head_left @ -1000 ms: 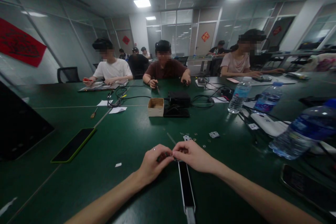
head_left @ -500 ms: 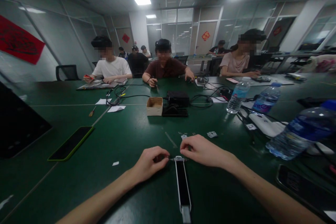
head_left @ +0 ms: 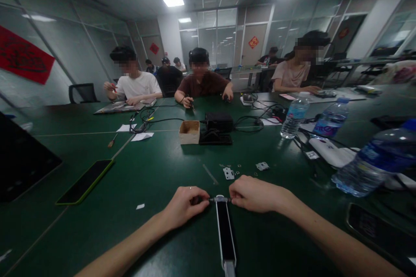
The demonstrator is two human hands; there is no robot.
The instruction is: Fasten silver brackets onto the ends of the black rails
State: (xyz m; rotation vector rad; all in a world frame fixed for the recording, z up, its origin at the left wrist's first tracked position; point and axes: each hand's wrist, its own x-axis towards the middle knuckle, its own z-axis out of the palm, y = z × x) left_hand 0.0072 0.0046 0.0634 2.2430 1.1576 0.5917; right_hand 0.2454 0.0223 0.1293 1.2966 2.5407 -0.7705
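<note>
A long, narrow piece [head_left: 224,230] with a black face and a pale frame lies lengthwise in front of me on the green table. Across its far end runs a thin metal rod [head_left: 220,199]. My left hand [head_left: 187,203] is closed in a pinch at the rod's left end. At the right end, the fingertips of my right hand [head_left: 255,194] are pinched together on the rod. The fingers cover both tips. Just beyond my right hand lie a small metal plate [head_left: 229,173] with holes, another such plate [head_left: 262,166] and several tiny rings.
A small open box [head_left: 189,133] stands ahead beside a black device [head_left: 219,122]. To the left lie a green-edged phone [head_left: 86,181] and a screwdriver [head_left: 112,140]. Water bottles [head_left: 295,114], cables and a dark phone [head_left: 377,231] occupy the right. People sit across the table.
My right hand has come down and slightly right to the rod's right end, uncovering the near metal plate and small rings. My left hand stays at the left end.
</note>
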